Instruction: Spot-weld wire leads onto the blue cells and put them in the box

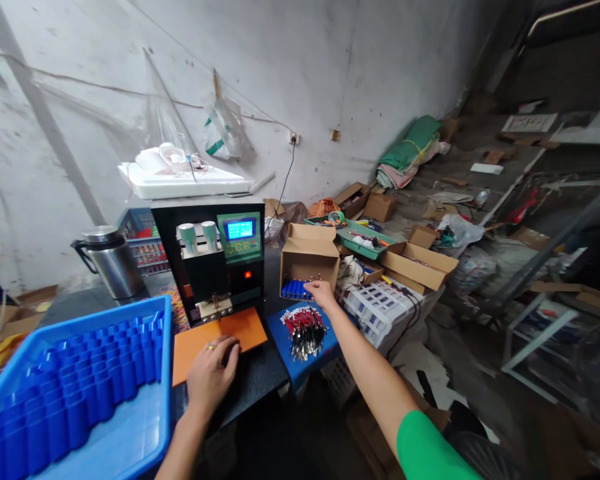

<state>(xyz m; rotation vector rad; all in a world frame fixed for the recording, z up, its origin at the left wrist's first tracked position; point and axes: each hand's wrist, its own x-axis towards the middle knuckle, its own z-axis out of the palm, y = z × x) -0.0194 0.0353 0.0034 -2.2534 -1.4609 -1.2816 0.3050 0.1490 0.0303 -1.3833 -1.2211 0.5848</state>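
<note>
Two bare hands are reaching over the dark desk. The left hand is resting on the near edge of the orange board, its grip curled; I cannot tell whether it is holding anything. The right hand is reaching to the front right corner of the open cardboard box, its grip nearly together at the blue battery cells; whether it is clamping one I cannot tell. Those cells are lining the box's front edge. Nearer the person, red and black wire leads are lying bunched on the blue panel. Past the orange board's far edge, a spot welder is showing a lit screen. At the desk's left end, a blue tray is holding rows of upright blue cylinders.
</note>
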